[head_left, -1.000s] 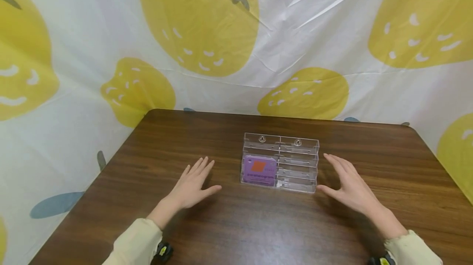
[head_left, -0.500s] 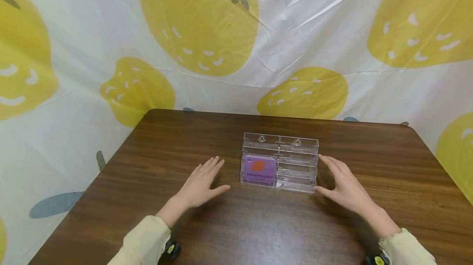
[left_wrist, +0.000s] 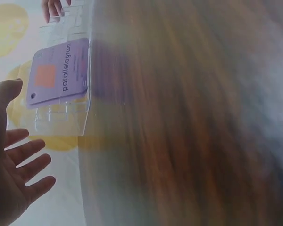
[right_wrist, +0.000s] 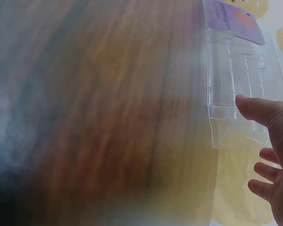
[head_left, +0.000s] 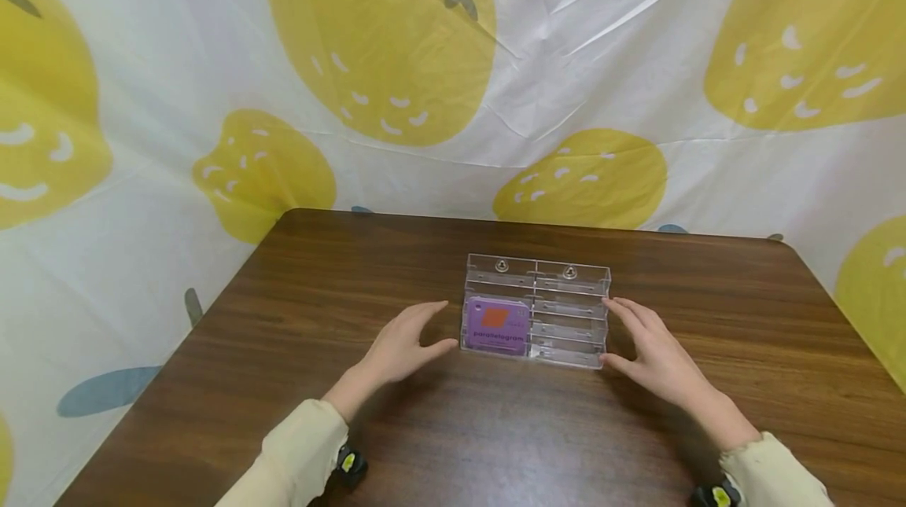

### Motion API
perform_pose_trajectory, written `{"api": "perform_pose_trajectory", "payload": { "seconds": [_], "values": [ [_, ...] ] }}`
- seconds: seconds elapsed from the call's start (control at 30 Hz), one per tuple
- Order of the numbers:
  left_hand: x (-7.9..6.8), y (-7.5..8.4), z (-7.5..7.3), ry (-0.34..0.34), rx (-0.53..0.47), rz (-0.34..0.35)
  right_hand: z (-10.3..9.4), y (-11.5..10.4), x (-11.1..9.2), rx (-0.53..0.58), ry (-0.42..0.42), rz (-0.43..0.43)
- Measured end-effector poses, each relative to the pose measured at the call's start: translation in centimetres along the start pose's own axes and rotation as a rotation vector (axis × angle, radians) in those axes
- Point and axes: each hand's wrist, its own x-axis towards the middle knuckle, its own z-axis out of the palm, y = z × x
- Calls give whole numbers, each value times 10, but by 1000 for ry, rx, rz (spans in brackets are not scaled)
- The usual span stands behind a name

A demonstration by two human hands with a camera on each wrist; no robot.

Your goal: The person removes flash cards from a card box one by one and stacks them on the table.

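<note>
A clear plastic card holder [head_left: 570, 309] with two columns of stepped pockets stands on the table in the head view. A purple card [head_left: 497, 328] with an orange shape and the word "parallelogram" sits in its lower left pocket. My left hand [head_left: 398, 346] is just left of the holder, thumb and fingers spread apart, and a small gap shows between them and its side. My right hand [head_left: 658, 358] has its thumb and fingertips right at the holder's right edge, fingers fairly straight. In the right wrist view the right thumb [right_wrist: 257, 108] overlaps the holder's side.
The holder rests on a dark wood-grain table [head_left: 524, 436] with rounded far corners. Behind and to the sides hangs a white cloth [head_left: 425, 185] printed with yellow lemons. Black wrist cameras [head_left: 350, 465] sit at both sleeve cuffs.
My left hand has moved right, toward the holder's left side. My right hand has shifted slightly left to the holder's right edge. The holder and card have stayed put.
</note>
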Motion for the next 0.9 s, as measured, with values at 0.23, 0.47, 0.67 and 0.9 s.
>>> {"api": "perform_pose_trajectory", "payload": {
  "seconds": [0.23, 0.47, 0.67, 0.9],
  "values": [
    [11, 6, 7, 66, -102, -46, -1, -1, 1, -7, -1, -4],
    [22, 9, 15, 164, -217, -12, 0, -2, 1, -13, -7, 1],
    [30, 12, 20, 215, -300, 4, -1, -3, 1, -15, -9, 6],
    [40, 15, 25, 249, -207, 40, -1, -3, 0, -17, -15, 11]
  ]
}}
